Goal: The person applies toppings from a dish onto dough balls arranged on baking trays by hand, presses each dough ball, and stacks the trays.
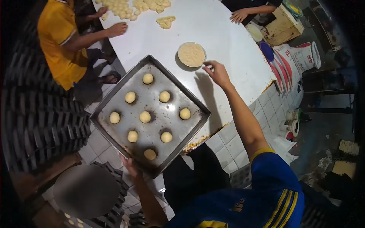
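My left hand (132, 167) grips the lower left edge of a square metal baking tray (125, 146), its fingers partly hidden under it. The tray is held beside the table and overlaps its edge. Round dough balls (145, 117) sit spaced apart in it, several in all; the one nearest me (149, 154) has a browner, crumb-like top. My right hand (217, 73) is over the table beside a round bowl (205, 60), fingers loosely bent and apart, with nothing visible in them. Pale tan crumbs (191, 54) fill the bowl.
A white table (224, 49) with rusty edges carries more dough balls (119, 8) and a dough lump (165, 22). A person in yellow (57, 38) stands left; another person's hand (239, 15) rests at the far edge. Sacks (300, 57) stand right, stacked dark trays (42, 102) left.
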`<state>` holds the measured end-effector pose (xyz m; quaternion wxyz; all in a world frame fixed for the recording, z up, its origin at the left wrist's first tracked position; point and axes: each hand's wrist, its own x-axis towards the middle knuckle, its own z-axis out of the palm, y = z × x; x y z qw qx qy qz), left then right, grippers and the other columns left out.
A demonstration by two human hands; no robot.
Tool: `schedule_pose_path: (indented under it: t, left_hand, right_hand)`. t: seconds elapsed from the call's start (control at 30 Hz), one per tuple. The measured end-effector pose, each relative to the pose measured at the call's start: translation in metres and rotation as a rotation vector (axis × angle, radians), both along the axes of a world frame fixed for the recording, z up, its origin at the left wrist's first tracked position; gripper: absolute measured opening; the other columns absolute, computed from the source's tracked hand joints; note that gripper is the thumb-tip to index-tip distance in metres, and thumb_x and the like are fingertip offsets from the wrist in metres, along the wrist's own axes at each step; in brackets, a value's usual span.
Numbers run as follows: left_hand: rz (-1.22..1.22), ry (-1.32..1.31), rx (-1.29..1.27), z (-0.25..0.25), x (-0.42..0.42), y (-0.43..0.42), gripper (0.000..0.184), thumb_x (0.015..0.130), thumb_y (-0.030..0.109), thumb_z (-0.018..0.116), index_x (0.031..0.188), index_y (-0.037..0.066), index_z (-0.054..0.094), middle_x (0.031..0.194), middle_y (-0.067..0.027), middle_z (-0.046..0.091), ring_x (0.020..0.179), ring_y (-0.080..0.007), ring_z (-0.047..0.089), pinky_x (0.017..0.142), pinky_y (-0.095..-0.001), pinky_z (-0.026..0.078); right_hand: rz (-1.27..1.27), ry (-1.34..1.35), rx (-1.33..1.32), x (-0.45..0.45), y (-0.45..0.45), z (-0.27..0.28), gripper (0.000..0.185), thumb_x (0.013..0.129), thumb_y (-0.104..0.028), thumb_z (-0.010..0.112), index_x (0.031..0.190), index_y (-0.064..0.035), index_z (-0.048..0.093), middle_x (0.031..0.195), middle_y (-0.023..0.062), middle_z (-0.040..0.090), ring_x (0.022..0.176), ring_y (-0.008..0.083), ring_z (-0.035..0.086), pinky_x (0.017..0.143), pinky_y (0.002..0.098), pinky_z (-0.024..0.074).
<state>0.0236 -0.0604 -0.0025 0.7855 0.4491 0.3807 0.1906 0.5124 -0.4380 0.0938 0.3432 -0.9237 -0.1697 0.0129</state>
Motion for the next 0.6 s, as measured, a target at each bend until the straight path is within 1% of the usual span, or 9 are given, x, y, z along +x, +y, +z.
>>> schedule_pose_path:
  t: [0.13,0.2,0.3,0.33,0.4,0.47,0.5,0.53,0.6]
  left_hand:
    - [0.06,0.148,0.028,-0.009,-0.01,0.01,0.069,0.095,0.017,0.068,0.159,0.007,0.043,0.136,-0.0094,0.061,0.117,-0.0248,0.062,0.101,-0.0386,0.051]
    - [0.02,0.163,0.023,-0.038,-0.031,0.03,0.069,0.095,0.02,0.071,0.157,0.007,0.044,0.137,-0.0085,0.06,0.121,-0.0247,0.061,0.104,-0.0394,0.05]
    - [-0.054,0.184,0.142,-0.036,-0.026,0.019,0.08,0.103,0.04,0.067,0.169,0.012,0.032,0.152,-0.0124,0.054,0.129,-0.0308,0.057,0.11,-0.0463,0.048]
    - [-0.034,0.221,0.13,-0.018,-0.014,0.014,0.08,0.103,0.04,0.067,0.169,0.012,0.032,0.152,-0.0124,0.054,0.129,-0.0308,0.057,0.11,-0.0463,0.048]
    - [0.044,0.226,0.027,0.004,0.006,0.01,0.075,0.087,0.012,0.065,0.158,0.003,0.044,0.144,-0.0115,0.058,0.127,-0.0278,0.058,0.11,-0.0408,0.047]
    - [0.096,0.276,0.013,-0.001,-0.001,0.01,0.075,0.087,0.011,0.063,0.159,0.003,0.044,0.145,-0.0125,0.058,0.129,-0.0286,0.058,0.11,-0.041,0.046]
    - [0.118,0.292,0.001,-0.002,0.001,0.008,0.075,0.087,0.01,0.062,0.159,0.003,0.044,0.146,-0.013,0.057,0.129,-0.0289,0.058,0.11,-0.0411,0.046]
    - [0.139,0.307,-0.011,-0.004,0.003,0.005,0.075,0.087,0.009,0.061,0.159,0.003,0.044,0.147,-0.0134,0.057,0.13,-0.0293,0.058,0.111,-0.0411,0.046]
    - [0.209,0.323,0.021,0.004,0.013,-0.002,0.075,0.086,0.009,0.06,0.159,0.003,0.044,0.147,-0.0143,0.058,0.132,-0.0302,0.057,0.112,-0.0408,0.046]
  right_hand:
    - [0.074,-0.183,-0.328,0.048,0.042,-0.016,0.025,0.097,-0.026,0.071,0.112,-0.0076,0.08,0.105,0.0205,0.076,0.096,0.0387,0.074,0.086,0.0464,0.0592]
    - [0.115,-0.202,-0.402,0.056,0.056,-0.029,0.024,0.096,-0.027,0.07,0.107,-0.008,0.08,0.102,0.02,0.076,0.095,0.04,0.073,0.086,0.0476,0.0591]
    - [0.15,-0.201,-0.556,0.088,0.058,-0.045,0.023,0.095,-0.028,0.07,0.099,-0.0088,0.081,0.096,0.0187,0.076,0.092,0.0411,0.074,0.085,0.0496,0.0591]
    - [0.141,-0.179,-0.632,0.086,0.063,-0.05,0.023,0.095,-0.028,0.07,0.097,-0.0091,0.082,0.094,0.0178,0.077,0.091,0.0409,0.074,0.085,0.0505,0.0592]
    - [0.28,-0.289,-0.626,0.088,0.064,-0.048,0.022,0.095,-0.027,0.07,0.101,-0.0104,0.083,0.093,0.0186,0.077,0.09,0.0405,0.074,0.081,0.0505,0.06]
    - [0.297,-0.215,-0.395,0.088,0.062,-0.041,0.024,0.095,-0.027,0.073,0.106,-0.0082,0.083,0.096,0.0201,0.079,0.088,0.0356,0.077,0.08,0.0463,0.0613]
    - [0.115,-0.014,-0.254,0.079,0.069,-0.033,0.029,0.095,-0.028,0.076,0.11,-0.0034,0.083,0.095,0.0201,0.08,0.086,0.0292,0.08,0.079,0.0388,0.0616]
    - [0.116,0.012,-0.2,0.081,0.067,-0.027,0.032,0.095,-0.027,0.079,0.111,0.0006,0.082,0.091,0.0162,0.082,0.083,0.0214,0.08,0.079,0.0337,0.0605]
    - [0.138,0.068,-0.083,0.078,0.068,-0.02,0.03,0.095,-0.025,0.079,0.111,0.0008,0.082,0.088,0.0136,0.082,0.08,0.0183,0.079,0.077,0.0316,0.0595]
